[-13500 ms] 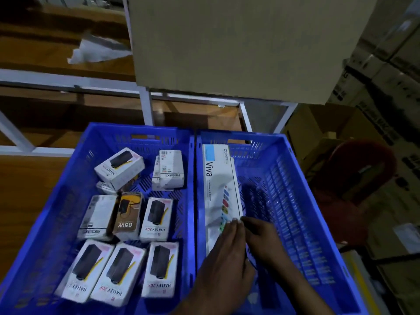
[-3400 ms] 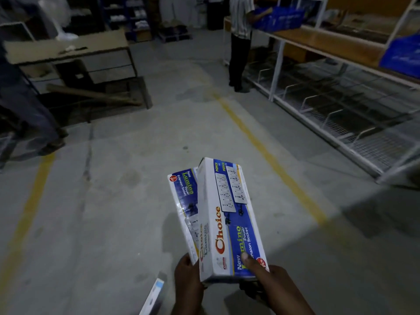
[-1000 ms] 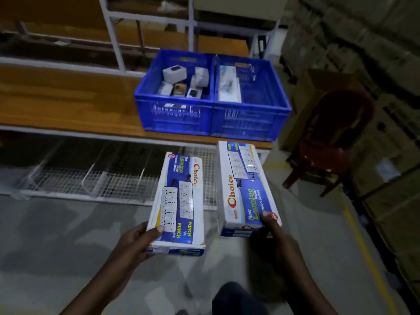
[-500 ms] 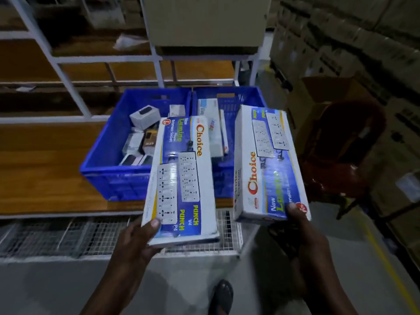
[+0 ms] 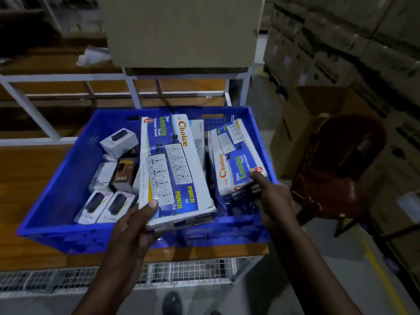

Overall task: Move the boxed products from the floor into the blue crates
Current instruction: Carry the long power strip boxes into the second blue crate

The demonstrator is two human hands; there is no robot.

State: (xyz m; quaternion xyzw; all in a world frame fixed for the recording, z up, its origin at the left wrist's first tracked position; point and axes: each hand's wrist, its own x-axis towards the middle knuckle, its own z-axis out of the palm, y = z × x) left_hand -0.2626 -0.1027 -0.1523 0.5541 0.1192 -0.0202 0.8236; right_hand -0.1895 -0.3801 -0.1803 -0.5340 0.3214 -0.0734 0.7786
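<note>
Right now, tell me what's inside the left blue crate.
The left blue crate holds small boxed products: white boxes with dark devices and a brown box. The Choice box gripped by the left hand covers its right side, so anything there is hidden.

Glossy cardboard power-socket boxes (image 5: 172, 164) catching light, showing sheen. Blue plastic crates (image 5: 59, 201) looking smooth, perforated walls. Wooden table (image 5: 27, 178) showing warm matt grain. White-painted metal shelf frame (image 5: 127, 76) looking smooth. Plain cardboard carton (image 5: 181, 30) looking matt. Wire-mesh shelf (image 5: 181, 271) showing below.
</note>
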